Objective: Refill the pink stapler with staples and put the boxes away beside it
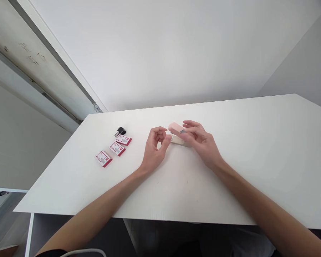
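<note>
A small pink stapler (176, 132) with a cream base rests on the white table (256, 150), its top lifted open. My right hand (200, 141) holds it from the right, fingers curled over the pink top and the metal part. My left hand (155, 146) hovers just left of the stapler, fingers loosely curled toward the thumb; I cannot see anything in them.
Three small red-and-white staple boxes (117, 148) lie in a diagonal row on the left part of the table. A small black and silver object (120, 131) sits just behind them. A window frame (42, 71) runs along the left wall.
</note>
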The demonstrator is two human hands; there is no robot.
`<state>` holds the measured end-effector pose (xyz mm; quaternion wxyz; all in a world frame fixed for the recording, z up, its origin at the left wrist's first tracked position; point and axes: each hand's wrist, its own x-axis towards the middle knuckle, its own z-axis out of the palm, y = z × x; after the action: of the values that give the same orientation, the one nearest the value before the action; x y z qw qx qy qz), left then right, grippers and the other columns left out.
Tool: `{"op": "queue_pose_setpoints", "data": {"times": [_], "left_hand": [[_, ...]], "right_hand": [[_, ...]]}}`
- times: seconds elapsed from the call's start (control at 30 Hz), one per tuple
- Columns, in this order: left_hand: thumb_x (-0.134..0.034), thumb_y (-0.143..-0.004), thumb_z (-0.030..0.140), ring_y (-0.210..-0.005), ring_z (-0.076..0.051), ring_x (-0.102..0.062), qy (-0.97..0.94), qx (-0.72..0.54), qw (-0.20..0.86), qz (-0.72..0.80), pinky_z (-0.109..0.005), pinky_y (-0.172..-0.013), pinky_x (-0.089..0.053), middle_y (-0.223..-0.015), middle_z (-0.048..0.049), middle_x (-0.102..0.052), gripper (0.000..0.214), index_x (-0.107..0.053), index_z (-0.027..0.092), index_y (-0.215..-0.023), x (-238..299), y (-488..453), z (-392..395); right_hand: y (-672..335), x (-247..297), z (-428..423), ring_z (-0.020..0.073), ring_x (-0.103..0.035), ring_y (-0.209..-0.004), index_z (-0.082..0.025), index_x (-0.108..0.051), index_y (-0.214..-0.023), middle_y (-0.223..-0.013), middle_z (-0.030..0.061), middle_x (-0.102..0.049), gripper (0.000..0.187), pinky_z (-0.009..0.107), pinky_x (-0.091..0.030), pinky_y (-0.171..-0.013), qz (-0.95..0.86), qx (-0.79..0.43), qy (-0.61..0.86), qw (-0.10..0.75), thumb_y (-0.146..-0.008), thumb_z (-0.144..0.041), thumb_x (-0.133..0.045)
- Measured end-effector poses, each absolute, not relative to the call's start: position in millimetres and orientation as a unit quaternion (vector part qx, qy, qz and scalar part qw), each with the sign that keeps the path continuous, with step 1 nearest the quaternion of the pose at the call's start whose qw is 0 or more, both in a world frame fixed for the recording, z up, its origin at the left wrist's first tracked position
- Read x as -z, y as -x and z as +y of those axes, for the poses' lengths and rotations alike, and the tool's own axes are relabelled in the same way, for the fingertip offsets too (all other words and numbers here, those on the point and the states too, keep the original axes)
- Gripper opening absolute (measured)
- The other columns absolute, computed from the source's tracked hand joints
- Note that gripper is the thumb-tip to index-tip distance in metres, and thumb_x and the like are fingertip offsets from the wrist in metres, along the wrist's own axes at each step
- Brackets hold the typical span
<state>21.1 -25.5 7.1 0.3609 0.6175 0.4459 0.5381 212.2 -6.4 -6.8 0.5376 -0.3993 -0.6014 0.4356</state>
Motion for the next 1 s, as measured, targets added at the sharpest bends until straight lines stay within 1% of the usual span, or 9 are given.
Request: {"op": "queue_pose_setpoints", "data": {"times": [0.07, 0.17, 0.23, 0.33, 0.43, 0.53, 0.67, 0.83, 1.0], "left_hand": [[-0.063, -0.099, 0.040, -0.097, -0.021, -0.056, -0.669, -0.532, 0.255, 0.453, -0.036, -0.092, -0.046, -0.102, -0.0068, -0.060, 0.022, -0.061, 0.025, -0.115, -4.9, -21.6, -27.3], [-0.068, -0.093, 0.034, -0.123, -0.030, -0.053, -0.757, -0.463, 0.105, 0.449, -0.047, -0.108, -0.041, -0.128, -0.0134, -0.061, 0.024, -0.066, 0.026, -0.116, -3.0, -23.0, -30.3], [-0.070, -0.091, 0.031, -0.140, -0.035, -0.043, -0.808, -0.397, 0.048, 0.432, -0.053, -0.117, -0.033, -0.143, -0.0124, -0.059, 0.028, -0.069, 0.028, -0.118, -2.4, -23.8, -30.9], [-0.068, -0.093, 0.028, -0.154, -0.036, -0.030, -0.850, -0.329, 0.018, 0.410, -0.058, -0.124, -0.021, -0.154, -0.0079, -0.056, 0.035, -0.067, 0.031, -0.127, -0.8, -23.1, -28.2], [-0.064, -0.095, 0.028, -0.158, -0.036, -0.026, -0.850, -0.308, -0.008, 0.428, -0.059, -0.127, -0.016, -0.158, -0.0079, -0.053, 0.042, -0.062, 0.031, -0.137, 2.3, -18.0, -21.5], [-0.062, -0.096, 0.029, -0.159, -0.037, -0.023, -0.833, -0.291, -0.049, 0.468, -0.060, -0.127, -0.017, -0.160, -0.0097, -0.050, 0.048, -0.058, 0.028, -0.144, 5.7, -7.7, -12.2], [-0.063, -0.094, 0.030, -0.160, -0.037, -0.020, -0.796, -0.280, -0.084, 0.529, -0.061, -0.129, -0.015, -0.158, -0.0116, -0.049, 0.050, -0.057, 0.024, -0.143, 7.0, 11.2, 1.4], [-0.062, -0.091, 0.031, -0.159, -0.037, -0.024, -0.753, -0.287, -0.096, 0.584, -0.066, -0.130, -0.005, -0.149, -0.0132, -0.053, 0.047, -0.056, 0.023, -0.137, 1.6, 34.1, 14.5], [-0.068, -0.081, 0.034, -0.155, -0.041, -0.026, -0.686, -0.314, -0.137, 0.642, -0.069, -0.127, -0.002, -0.156, -0.0208, -0.039, 0.073, -0.042, 0.019, -0.148, -7.6, 50.6, 18.4]], "right_hand": [[-215.6, 3.7, -4.4, 0.0304, -0.053, -0.143, -0.034, -0.074, -0.097, -0.154, -0.0002, -0.055, 0.030, 0.054, -0.050, -0.115, -0.546, -0.530, 0.373, 0.531, -0.093, -0.063, -0.069], [-219.1, 1.6, -1.0, 0.0308, -0.056, -0.142, -0.034, -0.072, -0.097, -0.156, -0.0033, -0.055, 0.035, 0.055, -0.052, -0.114, -0.498, -0.600, 0.333, 0.530, -0.089, -0.068, -0.070], [-220.8, 2.5, 1.3, 0.0305, -0.055, -0.142, -0.035, -0.071, -0.096, -0.154, -0.0042, -0.057, 0.035, 0.055, -0.052, -0.114, -0.483, -0.609, 0.328, 0.536, -0.087, -0.069, -0.072], [-223.6, 5.8, 4.5, 0.0296, -0.055, -0.143, -0.035, -0.071, -0.097, -0.152, -0.0045, -0.059, 0.034, 0.054, -0.050, -0.116, -0.469, -0.608, 0.334, 0.546, -0.087, -0.068, -0.072], [-226.4, 8.9, 6.7, 0.0292, -0.055, -0.143, -0.037, -0.071, -0.099, -0.151, -0.0045, -0.061, 0.033, 0.053, -0.050, -0.116, -0.459, -0.613, 0.339, 0.547, -0.086, -0.067, -0.074], [-228.1, 10.7, 7.9, 0.0292, -0.056, -0.142, -0.036, -0.071, -0.098, -0.150, -0.0040, -0.062, 0.031, 0.052, -0.049, -0.115, -0.448, -0.620, 0.342, 0.545, -0.086, -0.064, -0.076], [-230.3, 11.5, 9.6, 0.0305, -0.058, -0.140, -0.035, -0.072, -0.097, -0.150, -0.0031, -0.062, 0.031, 0.051, -0.051, -0.111, -0.446, -0.617, 0.358, 0.540, -0.085, -0.064, -0.076], [-234.5, 12.2, 11.8, 0.0316, -0.059, -0.138, -0.035, -0.073, -0.097, -0.149, -0.0024, -0.064, 0.033, 0.050, -0.053, -0.108, -0.433, -0.619, 0.367, 0.543, -0.084, -0.065, -0.077], [-237.5, 13.7, 13.3, 0.0311, -0.059, -0.138, -0.035, -0.072, -0.099, -0.149, -0.0014, -0.064, 0.035, 0.049, -0.054, -0.105, -0.441, -0.614, 0.374, 0.537, -0.085, -0.067, -0.075]]}}
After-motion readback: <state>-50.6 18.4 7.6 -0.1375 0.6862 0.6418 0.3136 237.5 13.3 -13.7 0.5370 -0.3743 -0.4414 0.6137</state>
